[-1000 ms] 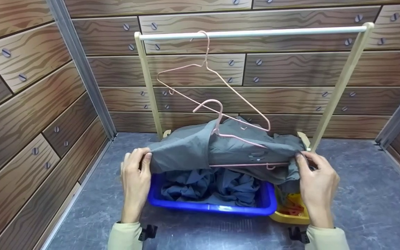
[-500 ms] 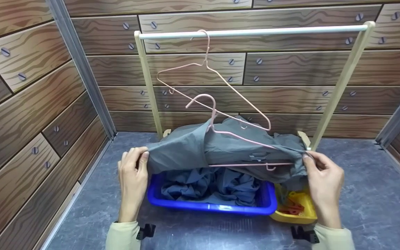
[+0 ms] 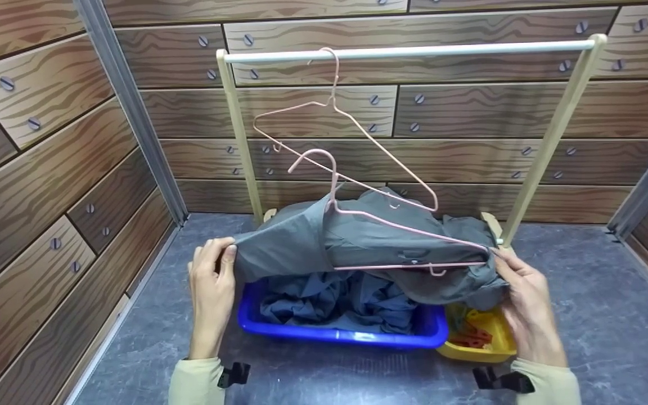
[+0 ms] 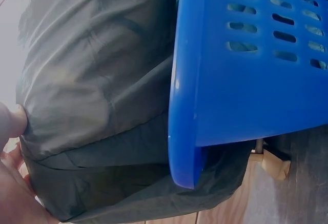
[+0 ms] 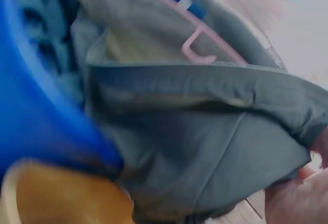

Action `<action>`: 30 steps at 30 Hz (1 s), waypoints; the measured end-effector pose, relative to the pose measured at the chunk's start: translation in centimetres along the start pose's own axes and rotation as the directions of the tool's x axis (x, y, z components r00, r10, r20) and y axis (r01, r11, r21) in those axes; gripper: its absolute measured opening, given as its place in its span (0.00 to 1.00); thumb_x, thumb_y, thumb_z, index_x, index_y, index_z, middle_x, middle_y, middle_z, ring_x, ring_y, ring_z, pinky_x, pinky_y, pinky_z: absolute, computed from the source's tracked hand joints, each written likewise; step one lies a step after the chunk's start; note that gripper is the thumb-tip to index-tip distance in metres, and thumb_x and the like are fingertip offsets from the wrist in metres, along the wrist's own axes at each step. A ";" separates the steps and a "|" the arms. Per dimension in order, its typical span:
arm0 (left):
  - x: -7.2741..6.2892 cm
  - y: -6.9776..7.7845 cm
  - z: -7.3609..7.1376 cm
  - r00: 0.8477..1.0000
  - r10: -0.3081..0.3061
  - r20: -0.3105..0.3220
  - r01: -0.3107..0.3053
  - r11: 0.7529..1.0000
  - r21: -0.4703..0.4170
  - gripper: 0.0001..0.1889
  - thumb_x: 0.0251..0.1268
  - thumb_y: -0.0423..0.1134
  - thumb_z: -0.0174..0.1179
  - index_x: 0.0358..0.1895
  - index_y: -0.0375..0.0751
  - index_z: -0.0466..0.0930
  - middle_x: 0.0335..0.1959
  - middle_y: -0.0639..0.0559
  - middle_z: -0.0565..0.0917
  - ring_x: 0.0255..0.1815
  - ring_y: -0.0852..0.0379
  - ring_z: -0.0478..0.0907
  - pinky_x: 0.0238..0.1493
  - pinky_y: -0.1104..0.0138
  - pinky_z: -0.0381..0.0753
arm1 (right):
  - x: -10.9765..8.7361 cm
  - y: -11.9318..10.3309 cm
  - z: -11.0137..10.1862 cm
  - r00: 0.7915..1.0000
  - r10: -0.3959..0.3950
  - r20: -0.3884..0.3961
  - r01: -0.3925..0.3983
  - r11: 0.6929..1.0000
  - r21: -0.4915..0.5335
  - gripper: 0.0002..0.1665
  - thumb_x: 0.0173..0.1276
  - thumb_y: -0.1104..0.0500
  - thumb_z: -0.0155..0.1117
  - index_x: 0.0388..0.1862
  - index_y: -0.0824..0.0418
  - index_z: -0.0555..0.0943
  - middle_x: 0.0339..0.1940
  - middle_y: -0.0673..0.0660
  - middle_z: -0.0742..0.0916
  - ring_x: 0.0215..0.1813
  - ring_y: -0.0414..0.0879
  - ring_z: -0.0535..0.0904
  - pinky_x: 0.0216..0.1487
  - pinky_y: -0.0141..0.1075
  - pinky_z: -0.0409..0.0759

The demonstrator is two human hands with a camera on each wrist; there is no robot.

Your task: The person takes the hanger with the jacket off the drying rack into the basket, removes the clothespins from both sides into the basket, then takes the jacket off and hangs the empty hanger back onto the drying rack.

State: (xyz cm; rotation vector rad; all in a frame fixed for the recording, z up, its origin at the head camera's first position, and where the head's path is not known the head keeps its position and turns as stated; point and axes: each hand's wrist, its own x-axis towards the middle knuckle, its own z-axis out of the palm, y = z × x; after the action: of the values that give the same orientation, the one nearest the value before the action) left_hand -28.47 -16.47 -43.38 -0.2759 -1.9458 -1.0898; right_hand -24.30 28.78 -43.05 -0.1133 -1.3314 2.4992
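A grey jacket (image 3: 279,242) with a zip edge, seen close in the right wrist view, stretches between both hands above the blue basket. Inside it sits a pink hanger (image 3: 380,216), its hook standing up through the neck and its right arm reaching the right shoulder. My left hand (image 3: 211,287) pinches the jacket's left shoulder between thumb and fingers. At the other shoulder, my right hand (image 3: 529,304) grips the cloth near the hanger's tip; some of its fingers are hidden behind the fabric.
A second pink hanger (image 3: 377,145) hangs from the white rail (image 3: 459,50) of a wooden-legged rack. Dark blue clothes (image 3: 307,301) fill the blue basket (image 3: 346,337). Right of it, a yellow basket (image 3: 478,354) holds red clips (image 3: 475,337). Wood-patterned walls surround the grey table.
The hanger in the jacket has shifted left, and more of its right arm now lies under the right shoulder. My right hand has moved slightly right and turned; my left hand has drifted slightly left.
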 end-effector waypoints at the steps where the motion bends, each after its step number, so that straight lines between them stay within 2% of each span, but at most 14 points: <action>1: 0.0 0.0 0.0 1.000 -0.001 0.001 0.001 1.000 -0.002 0.04 0.69 0.33 0.59 0.41 0.41 0.83 0.37 0.51 0.83 0.40 0.53 0.71 0.41 0.59 0.59 | 0.1 0.2 0.0 1.000 -0.028 -0.005 0.028 0.999 -0.020 0.10 0.69 0.71 0.60 0.39 0.65 0.88 0.47 0.50 0.84 0.43 0.40 0.82 0.40 0.28 0.81; 5: 0.0 -0.1 -0.2 1.000 -0.013 0.006 0.013 1.000 -0.008 0.04 0.69 0.33 0.59 0.42 0.41 0.83 0.37 0.50 0.83 0.40 0.53 0.71 0.42 0.58 0.60 | 0.2 0.6 0.0 0.991 -0.131 -0.020 0.128 0.985 -0.118 0.07 0.67 0.71 0.64 0.41 0.68 0.87 0.37 0.55 0.88 0.37 0.41 0.82 0.35 0.28 0.81; 7: 0.0 -0.1 -0.2 1.000 -0.025 0.011 0.025 1.000 -0.013 0.04 0.70 0.33 0.59 0.42 0.40 0.83 0.37 0.50 0.83 0.40 0.53 0.71 0.43 0.58 0.60 | 0.3 0.7 0.0 0.987 -0.158 -0.005 0.157 0.981 -0.118 0.07 0.67 0.71 0.64 0.41 0.69 0.87 0.32 0.57 0.88 0.32 0.42 0.83 0.33 0.28 0.81; 11: 0.0 -0.1 -0.2 0.999 -0.048 0.023 0.049 0.999 -0.024 0.05 0.70 0.33 0.58 0.42 0.40 0.83 0.38 0.50 0.83 0.41 0.52 0.71 0.44 0.57 0.60 | 0.3 0.8 -0.1 0.977 -0.213 0.003 0.212 0.970 -0.117 0.07 0.66 0.74 0.63 0.41 0.73 0.85 0.31 0.58 0.88 0.32 0.43 0.83 0.32 0.28 0.81; 16: 0.0 -0.1 -0.2 0.997 -0.068 0.034 0.069 0.997 -0.030 0.05 0.70 0.34 0.59 0.42 0.41 0.83 0.37 0.51 0.82 0.40 0.54 0.70 0.43 0.57 0.60 | 0.4 0.9 0.5 0.944 -0.330 -0.019 0.321 0.930 -0.178 0.09 0.61 0.78 0.64 0.41 0.81 0.82 0.32 0.61 0.89 0.35 0.44 0.85 0.34 0.28 0.81; 19: 0.0 -0.1 -0.2 0.997 -0.074 0.038 0.075 0.997 -0.033 0.05 0.71 0.35 0.58 0.42 0.42 0.83 0.38 0.51 0.82 0.41 0.54 0.71 0.44 0.57 0.60 | 0.4 0.9 0.6 0.916 -0.400 -0.004 0.389 0.892 -0.229 0.10 0.61 0.79 0.63 0.43 0.83 0.81 0.33 0.60 0.89 0.36 0.42 0.85 0.35 0.27 0.80; 21: 0.1 0.0 -0.2 0.996 -0.075 0.040 0.077 0.996 -0.037 0.05 0.71 0.35 0.58 0.42 0.41 0.83 0.38 0.51 0.82 0.41 0.53 0.72 0.45 0.56 0.61 | 0.3 0.8 0.6 0.894 -0.448 0.018 0.431 0.847 -0.310 0.11 0.63 0.78 0.62 0.45 0.81 0.81 0.35 0.58 0.89 0.35 0.40 0.83 0.35 0.25 0.78; 24: 0.0 -0.1 -0.2 0.996 -0.079 0.037 0.080 0.996 -0.049 0.05 0.71 0.34 0.58 0.42 0.41 0.83 0.38 0.51 0.83 0.42 0.52 0.72 0.46 0.56 0.61 | 0.0 0.5 0.7 0.860 -0.507 0.058 0.466 0.734 -0.494 0.11 0.68 0.72 0.61 0.47 0.75 0.83 0.36 0.55 0.89 0.32 0.38 0.80 0.33 0.24 0.75; 26: 0.0 -0.1 -0.2 0.996 -0.078 0.032 0.080 0.995 -0.053 0.05 0.71 0.34 0.58 0.42 0.40 0.83 0.38 0.50 0.83 0.42 0.52 0.73 0.46 0.56 0.62 | -0.3 0.4 0.8 0.849 -0.521 0.088 0.467 0.660 -0.589 0.12 0.69 0.67 0.63 0.49 0.70 0.84 0.37 0.54 0.88 0.33 0.38 0.80 0.35 0.24 0.75; 30: 0.0 -0.2 -0.2 0.996 -0.080 0.027 0.082 0.995 -0.056 0.05 0.71 0.33 0.58 0.42 0.39 0.83 0.38 0.49 0.83 0.42 0.51 0.73 0.45 0.56 0.62 | -0.9 0.0 1.2 0.827 -0.540 0.159 0.472 0.510 -0.719 0.16 0.62 0.63 0.72 0.50 0.61 0.86 0.40 0.52 0.88 0.37 0.40 0.82 0.36 0.24 0.77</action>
State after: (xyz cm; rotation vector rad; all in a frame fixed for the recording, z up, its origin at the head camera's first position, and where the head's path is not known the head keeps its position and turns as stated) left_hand -28.46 -16.75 -43.41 -0.2447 -1.9646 -1.2016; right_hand -23.68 27.56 -42.42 0.0068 -1.9215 1.3324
